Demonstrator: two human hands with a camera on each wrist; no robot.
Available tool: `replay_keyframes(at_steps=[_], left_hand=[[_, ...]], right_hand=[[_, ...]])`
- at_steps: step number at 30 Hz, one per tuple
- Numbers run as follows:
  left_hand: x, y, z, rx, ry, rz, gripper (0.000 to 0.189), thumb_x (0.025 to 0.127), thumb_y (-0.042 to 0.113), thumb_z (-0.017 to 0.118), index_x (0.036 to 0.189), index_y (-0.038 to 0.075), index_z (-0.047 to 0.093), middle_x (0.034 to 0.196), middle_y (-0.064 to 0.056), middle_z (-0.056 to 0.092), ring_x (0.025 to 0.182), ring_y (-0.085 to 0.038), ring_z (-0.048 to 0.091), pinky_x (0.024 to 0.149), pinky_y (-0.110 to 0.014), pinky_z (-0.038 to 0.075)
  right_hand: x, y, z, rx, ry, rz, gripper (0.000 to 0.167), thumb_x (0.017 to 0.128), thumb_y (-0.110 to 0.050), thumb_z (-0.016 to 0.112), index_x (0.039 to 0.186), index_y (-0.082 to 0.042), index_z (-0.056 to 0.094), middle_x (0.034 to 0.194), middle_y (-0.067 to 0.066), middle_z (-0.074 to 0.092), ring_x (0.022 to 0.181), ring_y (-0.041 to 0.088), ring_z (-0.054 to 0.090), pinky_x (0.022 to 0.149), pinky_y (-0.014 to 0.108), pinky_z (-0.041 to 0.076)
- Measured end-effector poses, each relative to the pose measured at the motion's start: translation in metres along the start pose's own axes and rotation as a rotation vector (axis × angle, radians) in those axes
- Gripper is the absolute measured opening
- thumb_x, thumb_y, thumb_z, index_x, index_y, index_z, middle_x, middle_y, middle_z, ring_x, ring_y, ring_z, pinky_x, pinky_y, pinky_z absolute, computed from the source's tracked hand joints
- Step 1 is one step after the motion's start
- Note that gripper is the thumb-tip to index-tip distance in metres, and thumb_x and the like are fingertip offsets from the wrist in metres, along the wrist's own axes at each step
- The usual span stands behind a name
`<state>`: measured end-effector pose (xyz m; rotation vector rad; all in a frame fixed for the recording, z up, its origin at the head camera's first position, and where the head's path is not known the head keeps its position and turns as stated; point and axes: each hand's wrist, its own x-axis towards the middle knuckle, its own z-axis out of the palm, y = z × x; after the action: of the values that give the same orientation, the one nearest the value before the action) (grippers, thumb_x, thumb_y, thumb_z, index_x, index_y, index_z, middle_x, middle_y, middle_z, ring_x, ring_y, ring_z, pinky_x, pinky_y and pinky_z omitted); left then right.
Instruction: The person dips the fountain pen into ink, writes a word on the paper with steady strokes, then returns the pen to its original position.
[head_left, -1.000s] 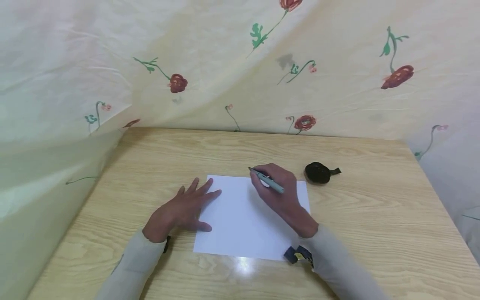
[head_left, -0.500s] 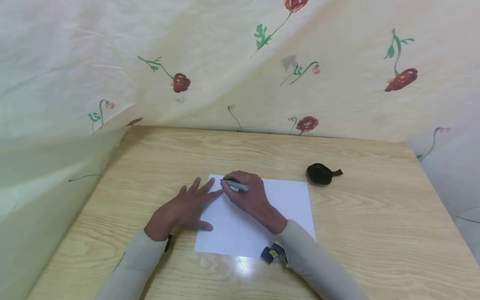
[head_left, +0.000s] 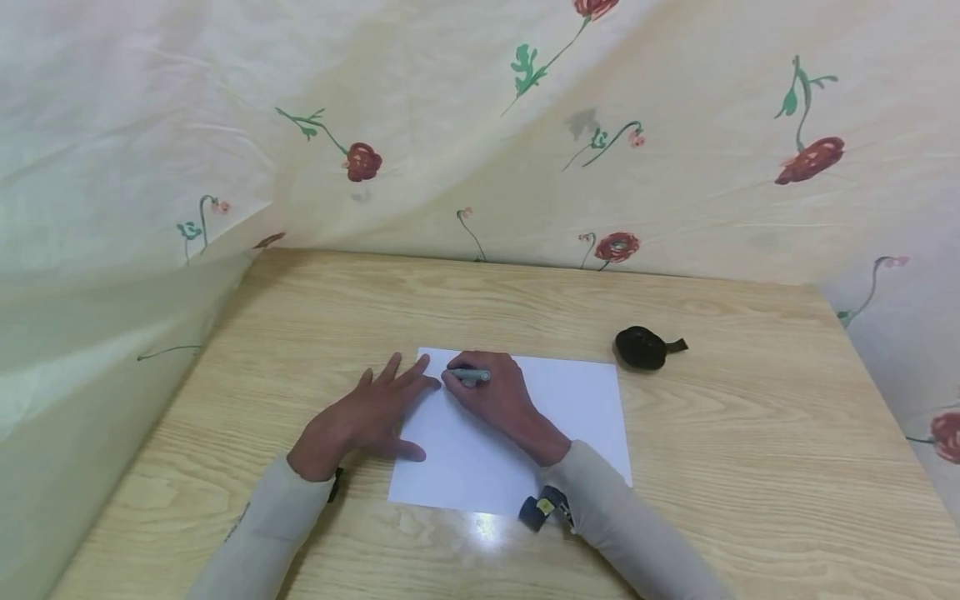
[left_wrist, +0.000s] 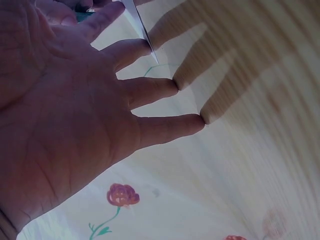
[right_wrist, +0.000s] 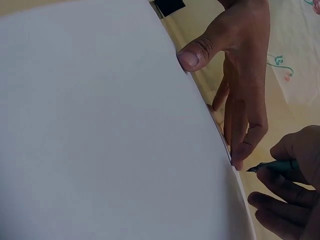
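Observation:
A white sheet of paper (head_left: 480, 475) lies on the wooden table. My left hand (head_left: 363, 421) rests over its left edge with fingers spread; in the left wrist view the palm of this left hand (left_wrist: 75, 115) shows, fingertips down on the surface. Near the sheet's upper left, my right hand (head_left: 498, 396) pinches a grey-green pen (head_left: 474, 375) between thumb and fingers. The right wrist view shows the pen (right_wrist: 282, 165) with its dark pointed tip close to the left fingertips, and the blank paper (right_wrist: 110, 125) fills much of that frame. No marks show on the visible paper.
A small black rounded object with a short tab (head_left: 641, 347) lies to the right beyond the paper's upper right corner. Cream cloth with painted red flowers (head_left: 420, 125) hangs behind and beside the wooden table (head_left: 720, 442). A dark wrist device (head_left: 542, 507) sits under the right sleeve.
My right hand has moved left with the pen, from above the sheet's top edge to its upper left, and come down lower. The left hand stays nearly in place.

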<state>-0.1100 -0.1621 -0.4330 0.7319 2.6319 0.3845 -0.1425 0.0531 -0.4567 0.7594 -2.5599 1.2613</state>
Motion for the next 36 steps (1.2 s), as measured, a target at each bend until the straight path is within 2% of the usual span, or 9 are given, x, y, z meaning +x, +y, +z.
replay_keyframes(at_steps=[7,18,28,36], left_hand=[[0.0005,-0.0013,0.0011,-0.016,0.028,0.019,0.086,0.073,0.050,0.085,0.139,0.013,0.043,0.166,-0.014,0.014,0.146,-0.052,0.008,0.105,-0.077,0.017],[0.0002,0.0014,0.0010,0.000,0.020,0.003,0.089,0.073,0.051,0.084,0.141,0.015,0.042,0.166,-0.012,0.012,0.148,-0.049,0.006,0.107,-0.075,0.018],[-0.0025,0.0010,0.0019,-0.006,0.011,-0.011,0.088,0.073,0.050,0.085,0.141,0.015,0.041,0.166,-0.012,0.012,0.148,-0.049,0.006,0.107,-0.075,0.018],[0.0005,0.0033,-0.0011,-0.024,0.018,-0.002,0.089,0.073,0.049,0.085,0.143,0.015,0.041,0.166,-0.011,0.012,0.149,-0.048,0.004,0.107,-0.074,0.017]], right_hand=[[-0.0018,0.0005,0.0033,-0.039,-0.043,0.023,0.004,0.086,-0.013,0.076,0.089,-0.015,0.078,0.084,-0.004,0.075,0.076,0.009,0.069,0.069,0.031,0.055],[-0.0028,0.0029,0.0052,-0.075,-0.048,-0.001,0.004,0.085,-0.014,0.077,0.089,-0.014,0.078,0.085,-0.003,0.076,0.076,0.011,0.071,0.068,0.032,0.055],[-0.0036,0.0058,0.0066,-0.016,-0.066,-0.001,0.006,0.085,-0.013,0.076,0.090,-0.015,0.079,0.085,-0.005,0.076,0.078,0.009,0.070,0.070,0.029,0.055],[-0.0026,0.0067,0.0016,-0.009,-0.049,0.007,0.005,0.085,-0.012,0.076,0.088,-0.015,0.079,0.082,-0.005,0.076,0.074,0.008,0.070,0.068,0.031,0.055]])
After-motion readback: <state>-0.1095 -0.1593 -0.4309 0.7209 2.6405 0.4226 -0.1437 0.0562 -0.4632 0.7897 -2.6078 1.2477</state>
